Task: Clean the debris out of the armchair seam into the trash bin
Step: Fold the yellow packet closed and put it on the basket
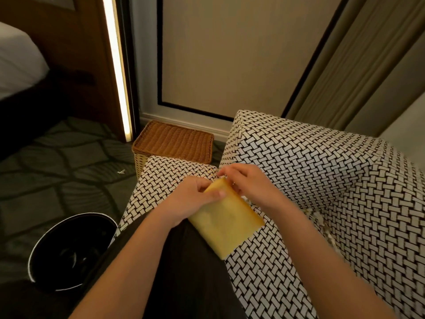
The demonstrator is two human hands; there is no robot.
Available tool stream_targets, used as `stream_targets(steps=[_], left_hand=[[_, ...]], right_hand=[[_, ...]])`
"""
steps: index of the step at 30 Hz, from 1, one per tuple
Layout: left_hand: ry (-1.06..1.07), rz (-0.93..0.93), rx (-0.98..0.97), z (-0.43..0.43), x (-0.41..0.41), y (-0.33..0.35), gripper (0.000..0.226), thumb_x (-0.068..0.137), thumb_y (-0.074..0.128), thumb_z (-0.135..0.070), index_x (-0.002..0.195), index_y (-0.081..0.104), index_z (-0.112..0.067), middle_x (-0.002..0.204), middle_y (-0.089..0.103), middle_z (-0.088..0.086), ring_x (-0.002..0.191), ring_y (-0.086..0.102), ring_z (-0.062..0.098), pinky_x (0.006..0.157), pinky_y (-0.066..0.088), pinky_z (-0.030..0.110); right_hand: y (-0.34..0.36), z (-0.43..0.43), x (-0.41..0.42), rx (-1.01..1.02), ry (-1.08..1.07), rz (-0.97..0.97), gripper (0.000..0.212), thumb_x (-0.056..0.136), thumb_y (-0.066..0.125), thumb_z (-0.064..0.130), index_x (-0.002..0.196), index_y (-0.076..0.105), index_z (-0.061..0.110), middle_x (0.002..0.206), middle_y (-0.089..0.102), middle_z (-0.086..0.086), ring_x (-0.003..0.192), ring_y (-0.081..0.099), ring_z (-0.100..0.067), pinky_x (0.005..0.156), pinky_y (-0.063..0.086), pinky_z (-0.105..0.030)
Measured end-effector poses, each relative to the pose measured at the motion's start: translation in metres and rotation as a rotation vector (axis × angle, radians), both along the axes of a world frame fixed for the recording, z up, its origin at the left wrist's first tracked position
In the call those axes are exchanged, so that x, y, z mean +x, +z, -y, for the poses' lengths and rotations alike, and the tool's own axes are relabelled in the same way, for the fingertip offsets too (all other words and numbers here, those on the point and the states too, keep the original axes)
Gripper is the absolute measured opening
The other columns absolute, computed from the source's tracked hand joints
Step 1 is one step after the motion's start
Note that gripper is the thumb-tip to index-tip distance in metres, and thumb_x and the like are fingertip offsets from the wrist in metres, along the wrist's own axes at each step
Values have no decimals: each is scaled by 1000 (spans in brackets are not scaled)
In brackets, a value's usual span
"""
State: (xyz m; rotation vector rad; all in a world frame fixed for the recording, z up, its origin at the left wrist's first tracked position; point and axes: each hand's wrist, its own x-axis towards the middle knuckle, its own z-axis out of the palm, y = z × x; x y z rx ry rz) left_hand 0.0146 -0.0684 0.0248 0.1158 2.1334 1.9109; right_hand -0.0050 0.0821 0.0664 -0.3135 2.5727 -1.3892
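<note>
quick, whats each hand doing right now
Left hand: grips the yellow cloth.
Right hand: fingers curled at the cloth's top end; grip cannot be told.

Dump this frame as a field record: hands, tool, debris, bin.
left hand: grips the yellow cloth near its upper end, thumb on top
right hand: fingers curled at the cloth's top edge by the seam; grip unclear
cloth position: lies on the armchair seat
debris: pale bits in the seam to the right of the hands
scrap: on the carpet
trash bin: black, open, on the floor left of the seat
wicker basket: behind the seat, by the wall
</note>
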Motion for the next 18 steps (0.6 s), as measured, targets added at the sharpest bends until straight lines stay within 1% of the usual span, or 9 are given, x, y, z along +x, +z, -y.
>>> stream_targets(steps=[2,3,5,7,9,12,14,16,18], left_hand=[[-25,-18,-20,0,0,-2,24,81,68,-24,87,68,-1,83,69,13,73,63,19,71,51,31],[-22,-25,-27,0,-1,-4,26,80,69,-25,86,68,0,83,68,15,73,62,19,71,50,32],[-23,-39,-32,1,-2,-6,35,79,70,-27,88,65,6,82,64,19,72,57,22,69,45,34],[-33,-56,-33,1,-2,-8,40,79,69,-29,89,63,9,79,60,17,70,53,21,67,42,34],[-28,-65,-23,0,-2,-9,41,81,68,-29,89,62,10,77,58,12,70,51,21,66,40,34],[-23,-78,-8,-1,-2,-9,41,83,66,-28,89,60,13,75,55,11,69,48,20,67,37,34],[-26,-88,1,-1,-2,-9,40,85,63,-26,88,59,14,75,53,10,70,46,20,67,36,34],[-22,-97,21,-1,-1,-9,39,88,61,-24,88,57,15,75,52,10,70,45,20,67,34,35],[-14,-108,38,0,-1,-9,38,89,59,-23,86,57,14,74,51,11,70,43,21,66,33,35]], right_hand=[[4,5,-3,34,57,-21,20,92,53,27,83,68,17,72,58,7,64,50,-2,60,41,-17],[5,5,-4,50,76,-30,19,92,55,25,80,67,17,72,59,6,66,51,-3,61,41,-18],[7,6,-7,91,101,-12,20,92,55,23,76,65,15,68,56,5,63,50,-3,59,41,-18],[9,3,-8,164,117,32,26,94,51,26,74,61,13,64,50,3,57,45,-4,57,37,-18],[10,1,-9,200,126,97,30,95,47,32,75,55,11,61,42,1,54,40,-7,54,34,-20],[7,0,-8,156,110,167,31,96,46,34,73,51,12,53,39,7,44,37,-2,45,31,-17],[5,1,-7,112,74,132,28,95,49,28,70,51,15,52,44,9,41,39,0,44,33,-17],[5,2,-7,57,41,86,20,94,51,19,75,54,17,52,46,8,41,40,0,47,35,-19],[5,3,-8,38,23,55,12,93,50,12,84,56,15,52,46,6,44,40,-4,48,35,-21]])
